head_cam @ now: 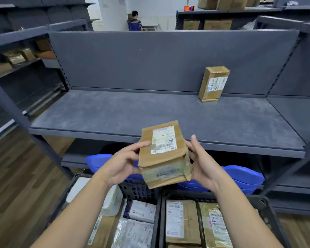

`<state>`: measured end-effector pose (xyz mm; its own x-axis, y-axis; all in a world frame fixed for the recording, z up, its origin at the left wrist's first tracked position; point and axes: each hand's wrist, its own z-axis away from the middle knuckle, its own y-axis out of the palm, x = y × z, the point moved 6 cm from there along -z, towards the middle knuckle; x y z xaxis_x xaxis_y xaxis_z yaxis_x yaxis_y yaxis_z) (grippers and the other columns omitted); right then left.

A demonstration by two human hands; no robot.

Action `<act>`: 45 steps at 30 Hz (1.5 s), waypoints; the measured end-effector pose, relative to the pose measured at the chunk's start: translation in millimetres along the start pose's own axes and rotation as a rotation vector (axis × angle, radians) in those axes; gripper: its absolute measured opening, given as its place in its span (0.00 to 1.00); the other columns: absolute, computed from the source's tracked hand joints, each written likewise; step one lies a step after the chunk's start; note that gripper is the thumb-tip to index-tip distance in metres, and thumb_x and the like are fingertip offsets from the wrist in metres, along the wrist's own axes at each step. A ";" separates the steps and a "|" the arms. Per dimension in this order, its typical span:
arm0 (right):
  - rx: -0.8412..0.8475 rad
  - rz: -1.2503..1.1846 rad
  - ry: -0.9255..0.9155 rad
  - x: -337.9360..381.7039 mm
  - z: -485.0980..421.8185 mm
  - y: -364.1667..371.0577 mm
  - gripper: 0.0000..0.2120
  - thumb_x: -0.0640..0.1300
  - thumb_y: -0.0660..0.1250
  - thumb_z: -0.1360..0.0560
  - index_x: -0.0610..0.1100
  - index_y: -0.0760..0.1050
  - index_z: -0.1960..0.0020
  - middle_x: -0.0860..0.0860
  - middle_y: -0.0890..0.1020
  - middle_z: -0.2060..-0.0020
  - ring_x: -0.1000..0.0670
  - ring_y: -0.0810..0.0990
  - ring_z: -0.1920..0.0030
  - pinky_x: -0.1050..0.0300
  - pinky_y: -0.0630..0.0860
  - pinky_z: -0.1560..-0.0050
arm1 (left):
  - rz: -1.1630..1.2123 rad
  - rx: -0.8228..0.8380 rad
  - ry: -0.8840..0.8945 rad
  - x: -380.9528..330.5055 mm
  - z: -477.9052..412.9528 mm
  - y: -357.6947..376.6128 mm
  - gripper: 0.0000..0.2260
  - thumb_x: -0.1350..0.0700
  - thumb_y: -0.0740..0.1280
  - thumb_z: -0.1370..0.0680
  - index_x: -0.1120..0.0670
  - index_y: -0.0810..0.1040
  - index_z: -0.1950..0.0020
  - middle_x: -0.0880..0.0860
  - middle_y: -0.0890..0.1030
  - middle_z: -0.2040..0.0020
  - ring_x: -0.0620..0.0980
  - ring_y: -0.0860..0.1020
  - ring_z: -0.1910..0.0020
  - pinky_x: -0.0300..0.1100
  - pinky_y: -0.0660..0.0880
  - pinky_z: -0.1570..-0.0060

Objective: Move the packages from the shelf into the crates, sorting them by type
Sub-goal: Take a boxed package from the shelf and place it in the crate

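Observation:
I hold a taped cardboard box with a white label in both hands, in front of the shelf's front edge and above the crates. My left hand grips its left side, my right hand its right side. A second cardboard box stands upright at the back right of the grey shelf. Below me sit two dark crates: the left crate holds white bags and small white packages, the right crate holds brown cardboard boxes.
Blue plastic bins lie on the lower shelf behind the crates. Grey shelving stands to the left and right, with more boxes on racks behind. A person sits far back. Wooden floor extends on the left.

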<state>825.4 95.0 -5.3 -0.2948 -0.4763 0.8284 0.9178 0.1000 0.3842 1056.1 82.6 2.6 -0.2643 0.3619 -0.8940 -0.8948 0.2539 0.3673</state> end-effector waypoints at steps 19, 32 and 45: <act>0.045 -0.107 -0.236 -21.9 -19.6 -1.7 0.44 0.51 0.78 0.34 0.55 0.65 0.21 0.44 0.83 0.34 0.42 0.82 0.38 0.35 0.74 0.29 | -0.090 0.014 -0.012 12.2 -3.5 10.1 0.32 0.42 0.73 0.31 0.43 0.76 0.27 0.51 0.82 0.32 0.51 0.83 0.37 0.49 0.82 0.42; -0.140 -0.224 -0.197 -16.8 -38.9 -21.4 0.40 0.57 0.72 0.30 0.51 0.67 0.20 0.45 0.84 0.36 0.42 0.82 0.37 0.38 0.84 0.50 | 0.032 -0.391 0.105 -11.2 -16.9 -41.5 0.31 0.29 0.65 0.24 0.50 0.81 0.32 0.54 0.85 0.41 0.56 0.83 0.45 0.58 0.79 0.45; -0.170 -0.215 -0.290 -33.3 -25.0 -24.0 0.36 0.57 0.67 0.26 0.54 0.65 0.20 0.45 0.80 0.30 0.46 0.81 0.39 0.46 0.81 0.47 | -0.132 -0.017 0.071 15.7 -20.8 -4.9 0.36 0.49 0.75 0.29 0.48 0.69 0.22 0.54 0.79 0.28 0.58 0.78 0.30 0.60 0.73 0.30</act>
<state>819.9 86.6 -52.2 -0.5259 -0.2017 0.8263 0.8505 -0.1332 0.5088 1048.9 68.3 -18.5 -0.1678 0.2618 -0.9504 -0.9292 0.2799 0.2411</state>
